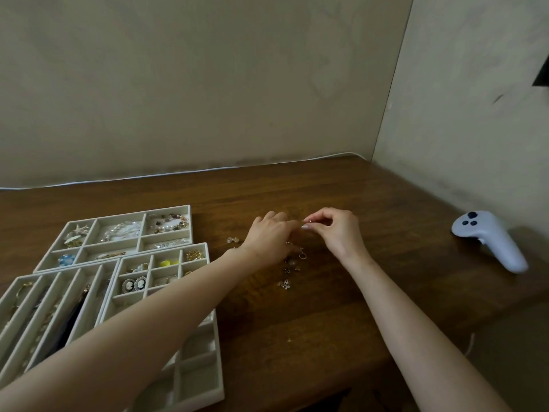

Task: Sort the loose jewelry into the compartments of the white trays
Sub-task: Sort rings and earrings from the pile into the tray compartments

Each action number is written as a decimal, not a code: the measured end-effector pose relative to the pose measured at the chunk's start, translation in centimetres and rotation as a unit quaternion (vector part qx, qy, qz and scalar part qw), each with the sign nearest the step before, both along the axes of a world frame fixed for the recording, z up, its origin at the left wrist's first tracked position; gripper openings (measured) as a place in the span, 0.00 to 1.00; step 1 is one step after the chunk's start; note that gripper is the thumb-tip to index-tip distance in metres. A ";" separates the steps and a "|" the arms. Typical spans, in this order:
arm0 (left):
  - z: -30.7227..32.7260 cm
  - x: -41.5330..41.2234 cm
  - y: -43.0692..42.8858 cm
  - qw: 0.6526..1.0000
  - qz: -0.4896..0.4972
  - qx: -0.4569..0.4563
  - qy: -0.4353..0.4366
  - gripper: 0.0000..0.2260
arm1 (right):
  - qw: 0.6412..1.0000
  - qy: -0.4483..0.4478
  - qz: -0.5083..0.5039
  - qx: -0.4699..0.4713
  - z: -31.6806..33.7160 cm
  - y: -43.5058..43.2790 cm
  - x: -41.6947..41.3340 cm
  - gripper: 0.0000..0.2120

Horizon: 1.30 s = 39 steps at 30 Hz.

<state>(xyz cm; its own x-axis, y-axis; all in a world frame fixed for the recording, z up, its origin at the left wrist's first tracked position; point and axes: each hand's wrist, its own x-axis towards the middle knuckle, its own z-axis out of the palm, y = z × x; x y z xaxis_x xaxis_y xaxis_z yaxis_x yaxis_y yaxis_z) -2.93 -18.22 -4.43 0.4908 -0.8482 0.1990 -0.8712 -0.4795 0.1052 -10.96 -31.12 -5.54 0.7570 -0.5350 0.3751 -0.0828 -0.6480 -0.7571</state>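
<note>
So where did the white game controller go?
In the head view, the white controller lies on the right side of the wooden table, near the side wall, well to the right of the right hand and the loose jewelry.

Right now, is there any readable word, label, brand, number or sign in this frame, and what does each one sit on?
None can be read.
White controller: only dark buttons, no legible marking.
White trays: no labels visible.
Loose jewelry under the left hand and right hand: too small to show any engraving.
Wall: bare stains only.
</note>
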 end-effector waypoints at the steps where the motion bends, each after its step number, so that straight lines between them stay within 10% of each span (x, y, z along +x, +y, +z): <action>1: 0.0 0.1 -0.2 1.000 0.000 0.010 0.005 0.17 | 1.000 0.000 -0.002 -0.005 0.0 0.0 0.0 0.04; 28: -0.6 0.9 -0.6 0.996 -0.007 -0.052 0.075 0.08 | 0.999 0.003 -0.031 0.006 -0.2 -0.3 0.2 0.04; 39: -0.8 0.0 -3.2 0.995 0.011 -0.029 0.100 0.19 | 0.995 -0.021 -0.084 0.041 -0.5 -1.1 0.3 0.04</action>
<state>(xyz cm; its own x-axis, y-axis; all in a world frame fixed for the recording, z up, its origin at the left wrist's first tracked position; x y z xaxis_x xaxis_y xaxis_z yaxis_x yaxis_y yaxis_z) -2.97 -21.43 -5.27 0.5437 -0.8269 0.1435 -0.8196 -0.4863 0.3029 -10.65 -32.23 -6.03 0.6395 -0.6823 0.3542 -0.1521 -0.5640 -0.8117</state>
